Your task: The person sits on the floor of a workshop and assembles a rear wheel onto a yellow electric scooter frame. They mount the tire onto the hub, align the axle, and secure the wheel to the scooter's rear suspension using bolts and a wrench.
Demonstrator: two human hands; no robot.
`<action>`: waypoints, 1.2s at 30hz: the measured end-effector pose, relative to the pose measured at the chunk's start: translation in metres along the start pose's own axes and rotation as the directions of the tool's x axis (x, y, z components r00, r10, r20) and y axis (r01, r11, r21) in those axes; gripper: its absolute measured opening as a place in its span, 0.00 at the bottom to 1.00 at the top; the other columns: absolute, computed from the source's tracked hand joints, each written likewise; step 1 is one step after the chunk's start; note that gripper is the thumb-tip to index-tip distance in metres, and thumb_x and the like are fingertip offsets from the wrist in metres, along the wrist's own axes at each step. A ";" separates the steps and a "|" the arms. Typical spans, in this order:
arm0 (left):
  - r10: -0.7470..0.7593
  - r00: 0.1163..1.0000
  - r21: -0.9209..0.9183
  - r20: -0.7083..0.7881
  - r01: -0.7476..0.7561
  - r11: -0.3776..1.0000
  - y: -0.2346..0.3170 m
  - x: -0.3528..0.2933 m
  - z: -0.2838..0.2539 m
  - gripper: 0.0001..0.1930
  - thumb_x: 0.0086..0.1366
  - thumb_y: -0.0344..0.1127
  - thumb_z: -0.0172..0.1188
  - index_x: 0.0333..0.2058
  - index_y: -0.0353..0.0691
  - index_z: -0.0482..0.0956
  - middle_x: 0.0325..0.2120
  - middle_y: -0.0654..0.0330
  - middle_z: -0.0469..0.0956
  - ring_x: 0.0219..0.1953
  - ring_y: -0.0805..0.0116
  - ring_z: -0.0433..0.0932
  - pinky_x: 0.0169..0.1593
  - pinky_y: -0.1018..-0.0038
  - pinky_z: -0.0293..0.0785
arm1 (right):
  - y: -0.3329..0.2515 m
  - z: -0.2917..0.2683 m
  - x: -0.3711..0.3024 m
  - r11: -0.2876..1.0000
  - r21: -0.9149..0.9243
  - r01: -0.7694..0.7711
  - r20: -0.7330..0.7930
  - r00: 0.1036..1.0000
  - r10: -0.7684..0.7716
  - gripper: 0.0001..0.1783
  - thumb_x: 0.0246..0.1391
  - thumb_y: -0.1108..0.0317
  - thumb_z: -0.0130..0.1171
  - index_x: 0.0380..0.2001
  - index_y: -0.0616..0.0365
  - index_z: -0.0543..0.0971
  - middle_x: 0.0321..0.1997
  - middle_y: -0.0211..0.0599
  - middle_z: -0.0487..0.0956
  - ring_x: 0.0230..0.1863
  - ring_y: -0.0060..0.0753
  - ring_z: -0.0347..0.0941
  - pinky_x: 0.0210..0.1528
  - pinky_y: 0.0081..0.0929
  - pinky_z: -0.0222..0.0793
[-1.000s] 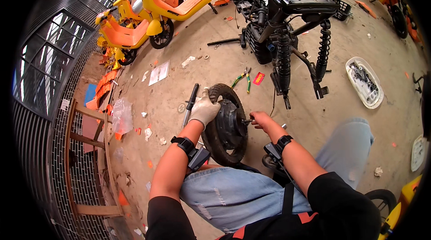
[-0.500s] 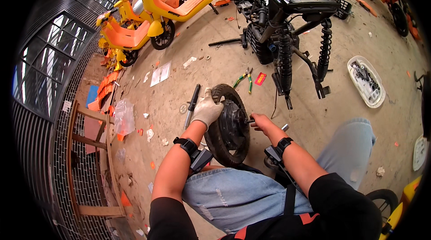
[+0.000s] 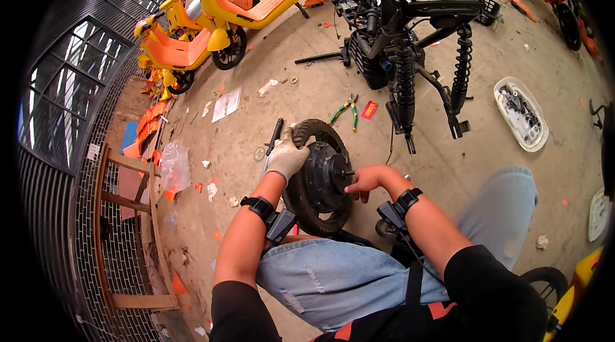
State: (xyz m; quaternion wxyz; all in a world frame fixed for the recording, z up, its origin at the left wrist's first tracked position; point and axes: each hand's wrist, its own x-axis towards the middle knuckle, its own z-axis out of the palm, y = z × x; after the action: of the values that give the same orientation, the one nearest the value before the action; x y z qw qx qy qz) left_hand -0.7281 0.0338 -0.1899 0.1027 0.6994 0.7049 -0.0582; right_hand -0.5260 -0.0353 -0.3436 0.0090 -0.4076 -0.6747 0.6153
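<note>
A black scooter wheel with a thick tyre and a round hub motor stands upright on the floor, leaning slightly. My left hand, in a pale work glove, grips the tyre at its upper left. From the hub's right side sticks out a short axle. My bare right hand has its fingers curled at the tip of that axle, which they partly hide. Any small part between those fingers cannot be made out. Behind my left hand lies a black-and-silver rod-shaped part.
Green-handled pliers and a red packet lie beyond the wheel. A black scooter frame with springs stands ahead. At right is a white tray of hardware. Yellow scooters and a wooden frame stand left.
The wheel has tilted and turned a little, so its hub side shows more. My right hand has shifted left and curled its fingers more at the axle. My left hand keeps its grip.
</note>
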 end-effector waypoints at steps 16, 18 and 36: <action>0.039 0.998 0.066 0.046 -0.042 0.997 0.023 -0.004 -0.008 0.45 0.57 0.47 0.60 0.72 0.44 0.54 0.60 0.36 0.69 0.60 0.43 0.74 0.63 0.60 0.71 | 0.081 0.005 0.075 0.880 0.454 0.141 -0.712 0.650 0.264 0.25 0.63 0.52 0.53 0.44 0.67 0.82 0.43 0.52 0.83 0.45 0.49 0.78 0.50 0.41 0.72; 0.070 0.997 0.057 0.041 -0.073 0.996 0.021 -0.004 -0.006 0.45 0.56 0.46 0.61 0.71 0.43 0.54 0.60 0.37 0.69 0.60 0.43 0.73 0.63 0.60 0.71 | 0.076 0.004 0.069 0.890 0.436 0.136 -0.733 0.627 0.263 0.26 0.62 0.52 0.53 0.44 0.67 0.82 0.44 0.58 0.83 0.48 0.58 0.79 0.53 0.45 0.72; 0.638 0.759 -0.011 0.129 -0.642 0.766 0.021 -0.015 -0.018 0.43 0.51 0.35 0.63 0.69 0.47 0.61 0.64 0.47 0.66 0.64 0.48 0.68 0.66 0.65 0.66 | -0.016 -0.046 -0.011 0.812 0.111 0.573 -0.990 0.132 0.043 0.16 0.66 0.62 0.54 0.43 0.64 0.82 0.33 0.36 0.86 0.33 0.24 0.79 0.39 0.26 0.73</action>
State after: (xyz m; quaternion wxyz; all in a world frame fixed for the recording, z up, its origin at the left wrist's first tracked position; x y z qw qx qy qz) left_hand -0.7081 0.0240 -0.1676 0.1485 0.8946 0.4147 -0.0752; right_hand -0.5035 -0.0028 -0.3136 0.6467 -0.5511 -0.4006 0.3429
